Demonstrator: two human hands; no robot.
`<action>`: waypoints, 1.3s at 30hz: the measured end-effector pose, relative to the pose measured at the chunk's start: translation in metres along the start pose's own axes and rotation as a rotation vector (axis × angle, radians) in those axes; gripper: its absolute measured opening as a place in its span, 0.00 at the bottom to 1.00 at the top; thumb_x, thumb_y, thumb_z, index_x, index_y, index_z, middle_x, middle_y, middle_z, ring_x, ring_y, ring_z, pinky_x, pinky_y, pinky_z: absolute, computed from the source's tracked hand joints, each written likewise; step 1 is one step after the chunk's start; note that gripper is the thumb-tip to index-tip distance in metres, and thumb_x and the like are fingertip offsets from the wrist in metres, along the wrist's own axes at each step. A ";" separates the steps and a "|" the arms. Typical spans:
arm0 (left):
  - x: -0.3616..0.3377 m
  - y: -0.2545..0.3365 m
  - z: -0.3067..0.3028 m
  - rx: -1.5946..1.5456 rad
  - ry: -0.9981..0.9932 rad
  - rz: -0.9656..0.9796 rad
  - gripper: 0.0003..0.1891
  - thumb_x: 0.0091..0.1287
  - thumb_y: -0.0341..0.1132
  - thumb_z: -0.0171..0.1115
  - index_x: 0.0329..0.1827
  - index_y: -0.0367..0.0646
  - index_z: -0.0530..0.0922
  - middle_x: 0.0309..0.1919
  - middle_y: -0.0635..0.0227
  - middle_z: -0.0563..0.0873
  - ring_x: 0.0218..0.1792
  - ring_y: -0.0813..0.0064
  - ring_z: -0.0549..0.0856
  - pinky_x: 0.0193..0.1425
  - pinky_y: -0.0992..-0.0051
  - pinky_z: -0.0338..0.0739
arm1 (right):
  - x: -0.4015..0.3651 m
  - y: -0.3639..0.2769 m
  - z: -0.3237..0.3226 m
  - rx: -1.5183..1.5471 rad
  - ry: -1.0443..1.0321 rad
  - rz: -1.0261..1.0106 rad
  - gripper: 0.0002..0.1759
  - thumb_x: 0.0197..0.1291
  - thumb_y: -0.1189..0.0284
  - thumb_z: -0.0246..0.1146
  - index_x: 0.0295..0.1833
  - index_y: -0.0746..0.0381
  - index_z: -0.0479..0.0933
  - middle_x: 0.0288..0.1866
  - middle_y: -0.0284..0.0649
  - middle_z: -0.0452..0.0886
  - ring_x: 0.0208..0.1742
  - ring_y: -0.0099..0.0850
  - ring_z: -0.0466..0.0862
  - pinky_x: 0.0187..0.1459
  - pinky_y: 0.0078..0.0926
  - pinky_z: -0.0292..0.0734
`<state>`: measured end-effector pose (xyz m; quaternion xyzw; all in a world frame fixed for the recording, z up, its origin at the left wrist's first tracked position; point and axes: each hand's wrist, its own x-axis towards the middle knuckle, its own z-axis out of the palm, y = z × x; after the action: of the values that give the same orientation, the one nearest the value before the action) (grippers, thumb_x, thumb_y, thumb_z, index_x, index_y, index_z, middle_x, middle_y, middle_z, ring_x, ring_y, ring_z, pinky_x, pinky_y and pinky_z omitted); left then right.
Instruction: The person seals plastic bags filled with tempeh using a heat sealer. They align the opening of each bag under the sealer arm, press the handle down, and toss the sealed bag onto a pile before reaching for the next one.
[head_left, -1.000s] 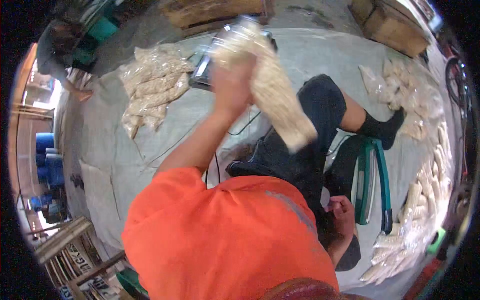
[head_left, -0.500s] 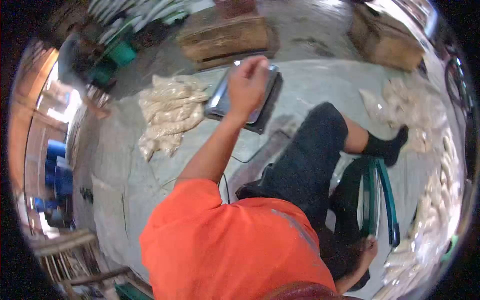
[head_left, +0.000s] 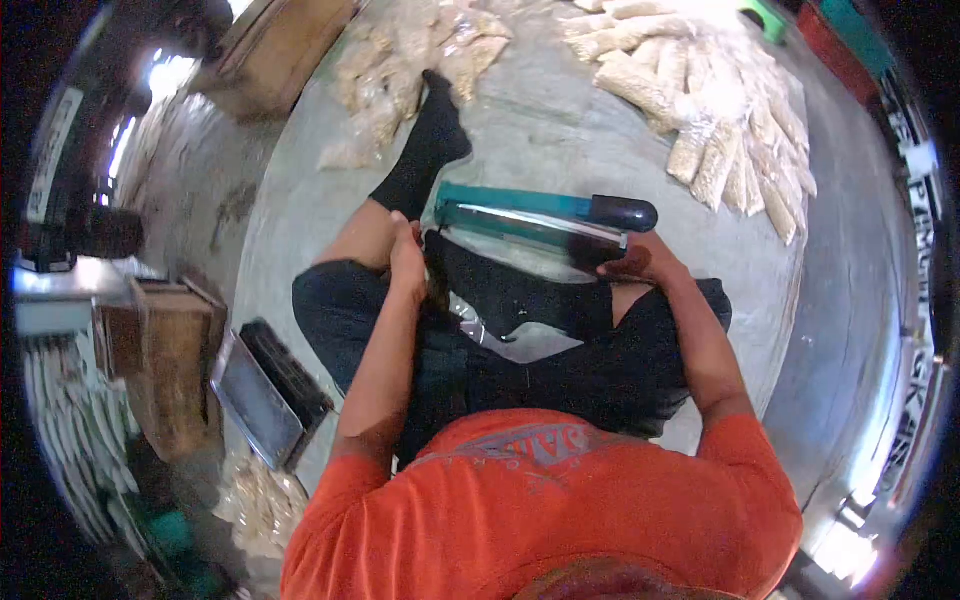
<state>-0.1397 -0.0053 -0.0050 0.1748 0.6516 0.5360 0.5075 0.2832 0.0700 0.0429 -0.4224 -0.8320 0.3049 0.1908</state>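
A teal hand sealer [head_left: 530, 205] with a black handle end lies across the space in front of my lap, its long arm slightly raised from the base. My left hand [head_left: 407, 262] is closed beside its left end, thumb upward. Clear plastic [head_left: 475, 322], which looks like a bag, runs from beside that hand across my lap; the exact grip is partly hidden. Under the black handle end, my right hand [head_left: 648, 264] has its fingers curled at the right end of the sealer's base, in shadow.
A scale with a metal plate [head_left: 258, 390] stands at the left by my knee. Filled clear bags [head_left: 262, 500] lie below it, more bags [head_left: 400, 70] lie beyond my foot, and a large pile of bags [head_left: 700, 100] is at upper right. Wooden boxes [head_left: 170, 360] stand at left.
My view has turned right, towards the sealer. My left hand has left the scale and come to the sealer's left end. The right hand stays near the handle end.
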 end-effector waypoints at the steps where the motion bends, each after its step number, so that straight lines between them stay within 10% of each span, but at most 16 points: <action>1: 0.031 -0.020 -0.006 0.086 -0.047 0.013 0.55 0.70 0.80 0.32 0.72 0.32 0.71 0.65 0.56 0.80 0.67 0.58 0.75 0.75 0.60 0.63 | 0.002 0.001 0.000 0.032 -0.055 0.009 0.47 0.37 0.55 0.84 0.67 0.57 0.76 0.64 0.48 0.81 0.65 0.53 0.77 0.70 0.43 0.69; 9: 0.062 -0.005 0.009 0.154 -0.123 0.005 0.62 0.66 0.83 0.25 0.73 0.26 0.69 0.65 0.50 0.79 0.64 0.60 0.76 0.75 0.64 0.60 | 0.007 0.014 0.006 0.102 0.109 -0.107 0.30 0.40 0.60 0.80 0.53 0.56 0.83 0.47 0.45 0.88 0.48 0.50 0.87 0.54 0.40 0.82; 16: 0.049 0.017 0.023 0.167 -0.138 0.016 0.65 0.63 0.85 0.21 0.72 0.27 0.71 0.59 0.55 0.84 0.56 0.62 0.78 0.70 0.67 0.63 | -0.002 0.024 0.007 0.153 0.241 -0.149 0.31 0.42 0.62 0.77 0.54 0.59 0.81 0.52 0.51 0.85 0.55 0.52 0.83 0.56 0.42 0.79; 25: 0.091 0.017 0.072 0.078 -0.288 0.005 0.67 0.59 0.87 0.17 0.77 0.30 0.66 0.76 0.54 0.71 0.78 0.58 0.66 0.82 0.64 0.48 | 0.009 0.130 0.011 0.104 0.239 0.200 0.31 0.34 0.66 0.81 0.48 0.62 0.79 0.45 0.53 0.81 0.52 0.56 0.81 0.54 0.46 0.79; 30: 0.109 0.036 0.118 0.140 -0.290 0.044 0.67 0.58 0.89 0.18 0.77 0.35 0.69 0.70 0.63 0.79 0.58 0.63 0.76 0.69 0.70 0.62 | 0.023 0.142 -0.013 -0.264 0.242 0.189 0.33 0.33 0.58 0.82 0.45 0.64 0.80 0.46 0.55 0.82 0.51 0.55 0.82 0.55 0.47 0.80; 32: 0.132 0.040 0.131 0.140 -0.265 0.051 0.65 0.58 0.89 0.20 0.68 0.36 0.78 0.53 0.68 0.85 0.42 0.70 0.74 0.55 0.73 0.66 | 0.026 0.137 -0.028 -0.270 0.269 0.162 0.33 0.34 0.56 0.82 0.43 0.64 0.81 0.46 0.55 0.82 0.51 0.54 0.83 0.55 0.48 0.80; 35: 0.123 0.058 0.169 0.087 -0.355 0.088 0.55 0.59 0.88 0.23 0.40 0.46 0.83 0.22 0.81 0.67 0.24 0.79 0.61 0.30 0.77 0.56 | 0.040 0.158 -0.042 -0.278 0.249 0.201 0.33 0.31 0.56 0.83 0.44 0.63 0.82 0.46 0.54 0.82 0.51 0.54 0.83 0.55 0.47 0.81; 39: 0.130 0.057 0.204 0.103 -0.320 0.092 0.50 0.60 0.88 0.24 0.30 0.49 0.78 0.20 0.81 0.65 0.22 0.79 0.61 0.28 0.77 0.53 | 0.046 0.171 -0.069 -0.313 0.236 0.189 0.35 0.30 0.62 0.86 0.48 0.62 0.82 0.50 0.50 0.83 0.54 0.52 0.83 0.58 0.42 0.80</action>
<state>-0.0401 0.2223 0.0018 0.3132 0.5804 0.4899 0.5702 0.3970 0.2099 -0.0171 -0.5557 -0.7979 0.1367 0.1895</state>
